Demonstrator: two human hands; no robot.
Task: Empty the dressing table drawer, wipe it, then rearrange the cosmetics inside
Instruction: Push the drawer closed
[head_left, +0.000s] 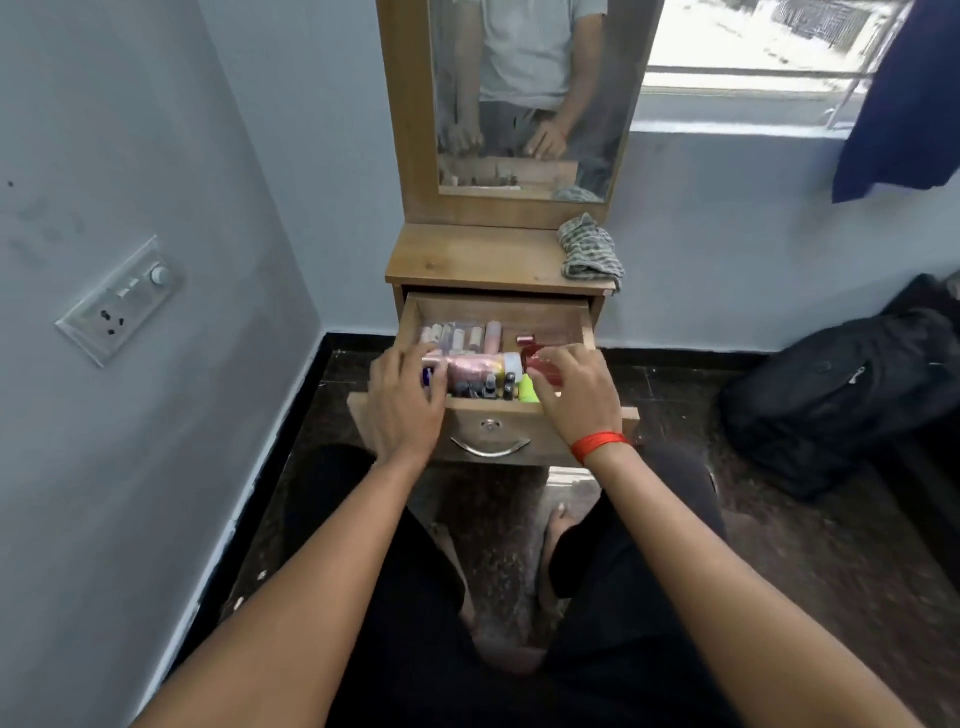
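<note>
The drawer (498, 307) of the narrow wooden dressing table stands pulled out and full of cosmetics: a row of pale tubes (457, 333) along the back left, a pink bottle (478, 366) lying crosswise in the middle, small dark bottles (485, 389) at the front and a bright green item (527, 391) just beside them. The left hand (405, 400) reaches over the front left corner, fingers bent down onto the end of the pink bottle and a blue item (428, 375); whether its grip has closed on either I cannot tell. The right hand (571, 389) (a red band (600, 444) circles its wrist) arches over a red bottle (537, 364) at the right side, its grip curled round it with thumb below and fingers above. On the surface (467, 254) above the drawer a crumpled checked cloth (589, 249) lies at the right edge, partly overhanging. Behind it rises a wood-framed mirror (519, 93) that reflects the person's torso and hands. The table sits in a corner of pale blue-grey walls (156, 156) with a black skirting; a switch and socket plate (122, 301) is on the left wall, a bright window (753, 52) on the right with a dark blue garment (904, 104) hanging by it, and a black bag (841, 395) rests on the dark speckled floor (498, 525).
</note>
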